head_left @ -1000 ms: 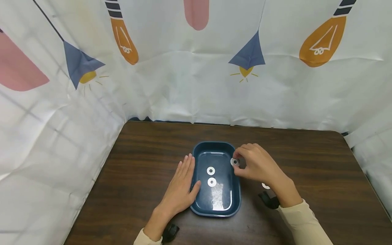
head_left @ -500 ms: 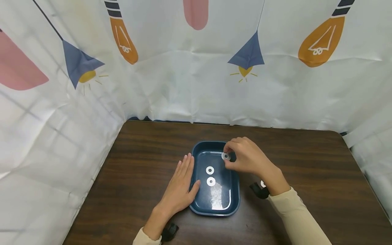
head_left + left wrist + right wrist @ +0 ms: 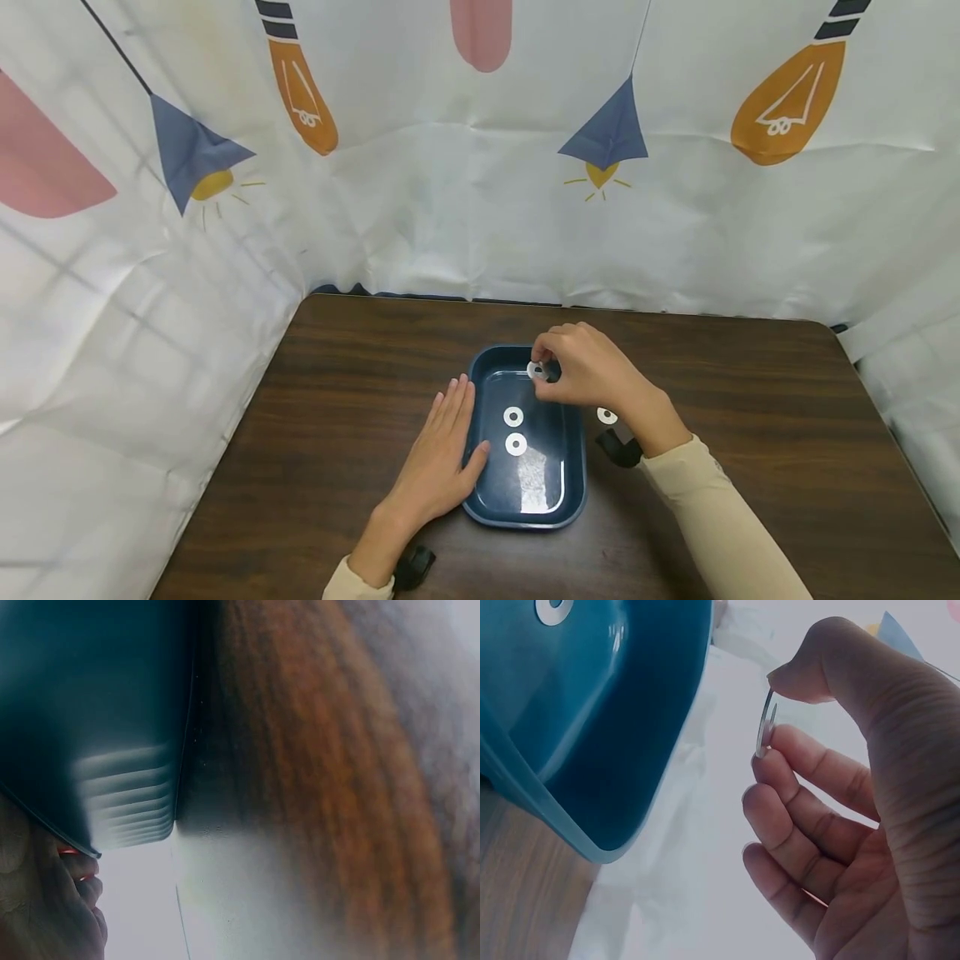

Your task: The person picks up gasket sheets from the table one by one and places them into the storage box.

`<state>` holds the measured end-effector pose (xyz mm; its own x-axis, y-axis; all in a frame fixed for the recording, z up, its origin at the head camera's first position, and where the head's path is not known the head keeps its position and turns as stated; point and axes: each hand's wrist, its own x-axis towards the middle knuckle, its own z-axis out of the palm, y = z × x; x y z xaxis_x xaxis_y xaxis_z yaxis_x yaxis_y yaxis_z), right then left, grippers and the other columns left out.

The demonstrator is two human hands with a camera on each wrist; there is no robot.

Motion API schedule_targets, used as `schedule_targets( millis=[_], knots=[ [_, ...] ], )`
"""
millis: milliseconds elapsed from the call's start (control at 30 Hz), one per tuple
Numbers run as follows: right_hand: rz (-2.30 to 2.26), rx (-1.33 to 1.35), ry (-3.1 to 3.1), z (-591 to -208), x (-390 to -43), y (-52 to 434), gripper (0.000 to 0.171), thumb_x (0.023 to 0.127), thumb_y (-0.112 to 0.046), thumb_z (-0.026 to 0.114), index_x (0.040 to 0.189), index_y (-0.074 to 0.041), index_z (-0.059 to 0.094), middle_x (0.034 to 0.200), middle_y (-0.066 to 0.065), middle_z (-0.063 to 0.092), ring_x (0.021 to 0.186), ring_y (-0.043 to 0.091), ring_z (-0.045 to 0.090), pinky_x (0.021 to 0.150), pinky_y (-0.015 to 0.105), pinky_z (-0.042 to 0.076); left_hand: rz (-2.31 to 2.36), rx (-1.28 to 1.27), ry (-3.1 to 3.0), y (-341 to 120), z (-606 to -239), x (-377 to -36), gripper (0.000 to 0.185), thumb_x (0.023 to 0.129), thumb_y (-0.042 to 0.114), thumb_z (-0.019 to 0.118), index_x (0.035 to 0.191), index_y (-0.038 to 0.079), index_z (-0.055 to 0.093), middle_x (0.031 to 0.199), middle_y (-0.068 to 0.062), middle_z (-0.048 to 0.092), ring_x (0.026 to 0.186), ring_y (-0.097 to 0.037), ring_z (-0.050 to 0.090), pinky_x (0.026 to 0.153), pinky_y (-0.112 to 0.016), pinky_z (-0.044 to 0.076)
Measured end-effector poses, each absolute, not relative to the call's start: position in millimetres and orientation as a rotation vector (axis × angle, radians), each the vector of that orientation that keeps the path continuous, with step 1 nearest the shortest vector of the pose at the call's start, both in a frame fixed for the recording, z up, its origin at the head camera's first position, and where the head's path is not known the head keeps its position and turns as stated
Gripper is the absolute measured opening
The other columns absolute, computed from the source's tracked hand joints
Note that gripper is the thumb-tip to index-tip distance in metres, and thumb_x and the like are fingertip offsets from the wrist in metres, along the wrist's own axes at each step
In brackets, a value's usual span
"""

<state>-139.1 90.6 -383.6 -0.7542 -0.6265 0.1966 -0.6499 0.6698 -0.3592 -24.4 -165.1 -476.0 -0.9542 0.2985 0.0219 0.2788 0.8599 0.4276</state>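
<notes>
A white washer [image 3: 536, 371] is pinched between the thumb and fingers of my right hand [image 3: 592, 367], over the far right part of a blue tray [image 3: 573, 500]. The right wrist view shows this washer [image 3: 766, 724] edge-on, thin and flat, with the other fingers loosely curled below it. Two more white washers lie in the tray, an upper washer [image 3: 513, 417] and a lower washer [image 3: 516, 444]. My left hand [image 3: 438, 450] lies along the tray's left side with straight fingers, its thumb over the rim. In the left wrist view, part of that hand [image 3: 52, 892] shows beside the tray wall.
Another white washer [image 3: 607, 415] lies on the brown wooden table [image 3: 360, 375] to the right of the tray, beside my right wrist. A black wrist strap [image 3: 621, 448] sits under that wrist. A white printed curtain [image 3: 465, 208] hangs behind the table.
My right hand has carried the pinched washer leftward and away from me, from the tray's right rim to over its far end. The left hand has stayed put.
</notes>
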Motion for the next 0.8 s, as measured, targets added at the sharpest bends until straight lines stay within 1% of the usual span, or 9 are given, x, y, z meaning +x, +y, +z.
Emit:
schedule_targets(
  millis=[100, 200, 367, 467, 700, 800],
  knots=[
    [0.647, 1.089, -2.836, -382.9, -141.8, 88.4, 0.021, 0.081, -0.026, 0.082, 0.096, -0.013, 0.078, 0.088, -0.002, 0.075, 0.075, 0.008, 0.061, 0.071, 0.029, 0.056, 0.663, 0.458, 2.989, -165.0, -475.7, -24.9, 0.085, 0.107, 0.044, 0.054, 0.171, 0.012, 0.010, 0.181, -0.006, 0.008, 0.169, -0.019, 0.001, 0.137, -0.049, 0.015],
    [0.645, 1.093, -2.851, -382.5, -143.9, 85.8, 0.022, 0.081, -0.026, 0.082, 0.097, -0.012, 0.079, 0.089, -0.001, 0.075, 0.075, 0.008, 0.060, 0.069, 0.027, 0.055, 0.662, 0.456, 2.980, -165.2, -475.2, -25.0, 0.084, 0.107, 0.044, 0.054, 0.171, 0.012, 0.009, 0.181, -0.005, 0.007, 0.169, -0.019, 0.000, 0.138, -0.049, 0.014],
    [0.624, 1.107, -2.874, -383.0, -148.2, 80.2, 0.023, 0.081, -0.027, 0.082, 0.099, -0.013, 0.078, 0.093, 0.000, 0.076, 0.079, 0.010, 0.064, 0.073, 0.029, 0.058, 0.660, 0.460, 2.972, -165.8, -473.9, -25.2, 0.084, 0.107, 0.044, 0.053, 0.171, 0.012, 0.008, 0.181, -0.004, 0.005, 0.169, -0.018, -0.001, 0.138, -0.049, 0.013],
    [0.611, 1.125, -2.886, -384.4, -151.2, 77.1, 0.023, 0.082, -0.026, 0.082, 0.100, -0.013, 0.079, 0.094, 0.001, 0.077, 0.080, 0.011, 0.066, 0.074, 0.030, 0.060, 0.661, 0.468, 2.980, -165.9, -473.4, -25.8, 0.085, 0.107, 0.044, 0.054, 0.171, 0.012, 0.009, 0.181, -0.006, 0.007, 0.169, -0.020, 0.000, 0.137, -0.049, 0.013],
    [0.514, 1.199, -2.914, -391.4, -156.7, 68.9, 0.021, 0.083, -0.026, 0.080, 0.099, -0.012, 0.079, 0.093, 0.001, 0.077, 0.078, 0.012, 0.064, 0.075, 0.031, 0.059, 0.658, 0.466, 2.984, -165.6, -474.0, -25.6, 0.085, 0.107, 0.044, 0.055, 0.171, 0.012, 0.009, 0.181, -0.007, 0.008, 0.169, -0.019, 0.000, 0.137, -0.049, 0.014],
    [0.494, 1.230, -2.911, -394.5, -157.6, 66.0, 0.020, 0.083, -0.026, 0.080, 0.098, -0.013, 0.079, 0.092, 0.002, 0.078, 0.078, 0.012, 0.064, 0.075, 0.031, 0.058, 0.652, 0.464, 2.984, -165.5, -474.8, -25.0, 0.085, 0.107, 0.045, 0.054, 0.171, 0.012, 0.009, 0.181, -0.005, 0.006, 0.169, -0.019, 0.000, 0.137, -0.049, 0.014]
  ],
)
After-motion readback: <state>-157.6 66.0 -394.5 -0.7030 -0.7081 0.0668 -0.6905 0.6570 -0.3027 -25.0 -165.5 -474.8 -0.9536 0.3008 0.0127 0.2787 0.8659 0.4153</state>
